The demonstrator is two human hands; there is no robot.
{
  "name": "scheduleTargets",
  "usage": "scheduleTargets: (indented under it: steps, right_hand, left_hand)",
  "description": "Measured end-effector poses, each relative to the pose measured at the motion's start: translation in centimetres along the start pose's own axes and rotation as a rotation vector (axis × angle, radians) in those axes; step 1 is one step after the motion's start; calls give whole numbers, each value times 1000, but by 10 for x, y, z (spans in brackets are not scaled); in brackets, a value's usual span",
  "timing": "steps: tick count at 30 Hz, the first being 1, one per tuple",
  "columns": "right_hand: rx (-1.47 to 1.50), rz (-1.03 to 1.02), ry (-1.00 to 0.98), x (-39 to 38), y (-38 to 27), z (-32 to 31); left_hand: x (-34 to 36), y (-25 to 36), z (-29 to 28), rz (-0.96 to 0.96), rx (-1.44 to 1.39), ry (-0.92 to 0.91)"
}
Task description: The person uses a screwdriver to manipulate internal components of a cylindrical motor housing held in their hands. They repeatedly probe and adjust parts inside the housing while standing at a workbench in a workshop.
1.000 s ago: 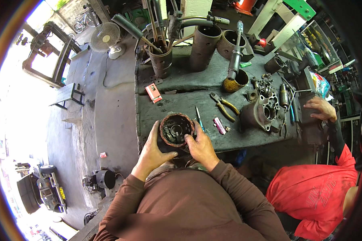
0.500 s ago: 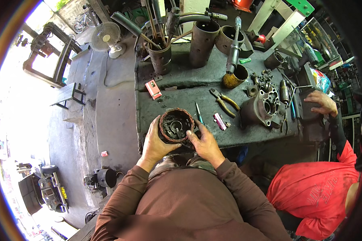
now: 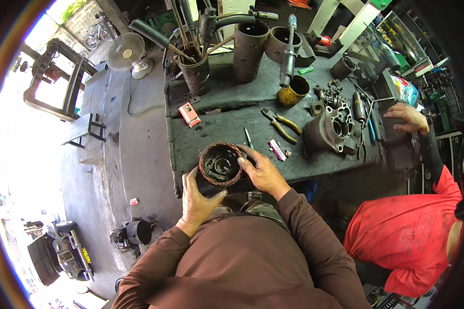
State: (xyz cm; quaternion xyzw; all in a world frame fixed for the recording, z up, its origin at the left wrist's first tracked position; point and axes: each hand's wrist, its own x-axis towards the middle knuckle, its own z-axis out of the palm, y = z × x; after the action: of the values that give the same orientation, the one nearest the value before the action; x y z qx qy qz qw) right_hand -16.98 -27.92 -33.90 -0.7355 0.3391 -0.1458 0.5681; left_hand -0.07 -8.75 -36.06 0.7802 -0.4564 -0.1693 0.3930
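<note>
I hold a round, dark motor housing (image 3: 220, 166) with a reddish-brown rim and metal parts inside, at the near edge of a grey workbench (image 3: 227, 129). My left hand (image 3: 198, 198) cups it from below and the left side. My right hand (image 3: 260, 170) grips its right side, fingers laid over the rim. The open end of the housing faces up toward me. My brown sleeves run down to the lower edge of the view.
On the bench lie a small screwdriver (image 3: 248, 137), pliers with yellow handles (image 3: 281, 122), a red box (image 3: 190, 114), a grey metal casing (image 3: 331, 131), a yellow cup (image 3: 293, 92) and dark cylinders holding tools (image 3: 193, 69). A person in red (image 3: 407, 232) works at the right. A fan (image 3: 126, 53) stands far left.
The housing has stayed between my hands and turned slightly, its opening tipped more toward me. The person's hand at the right shifted a little on the bench.
</note>
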Motion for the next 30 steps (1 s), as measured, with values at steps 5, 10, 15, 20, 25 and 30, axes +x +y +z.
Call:
scheduleTargets:
  steps: [5, 10, 15, 20, 25, 30]
  right_hand:
    - [-55, 7, 169, -27, 5, 3]
    - [-31, 150, 108, -48, -8, 13]
    - [181, 223, 102, -30, -20, 35]
    - [83, 187, 166, -26, -21, 42]
    - [78, 199, 196, -26, -26, 39]
    - [96, 196, 208, -22, -24, 41]
  left_hand:
    - [37, -2, -26, -94, -266, 24]
    - [106, 22, -50, -76, 102, -300]
    - [141, 46, -38, -47, 619, -506]
    - [138, 48, -35, 40, 634, -489]
    - [138, 56, -36, 61, 671, -498]
    - [141, 59, -39, 49, 636, -475]
